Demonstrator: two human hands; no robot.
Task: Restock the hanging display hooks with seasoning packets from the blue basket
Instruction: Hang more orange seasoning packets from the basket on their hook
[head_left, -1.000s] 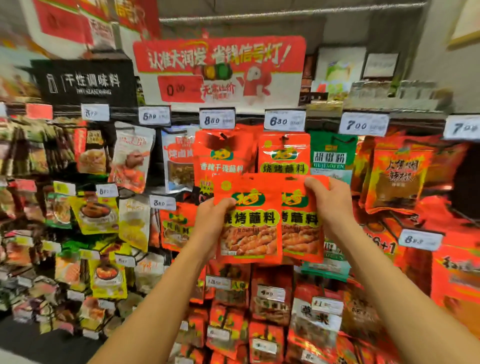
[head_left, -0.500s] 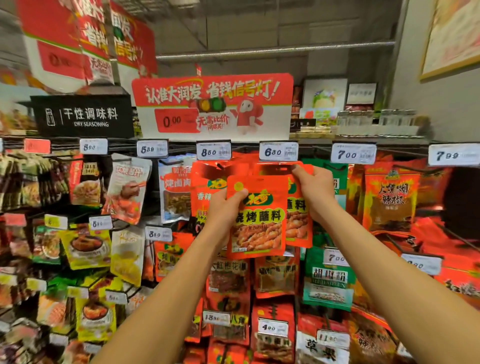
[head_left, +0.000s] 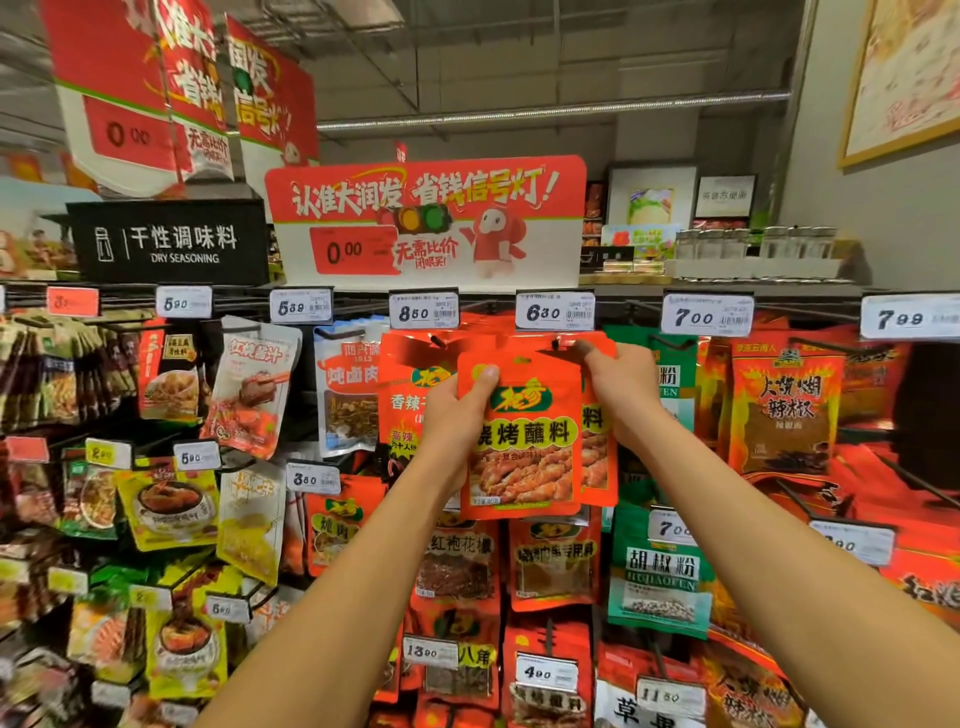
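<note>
At centre frame, the left hand (head_left: 457, 415) grips a red seasoning packet (head_left: 522, 441) by its side — thumb across the front — while the right hand (head_left: 618, 387) pinches a second packet (head_left: 597, 447) behind it, just under the 6.30 price tag (head_left: 555, 310).

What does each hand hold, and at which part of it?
The left hand grips the front orange packet at its upper left edge. The right hand pinches the top of the packet behind, near its hang hole.
</note>
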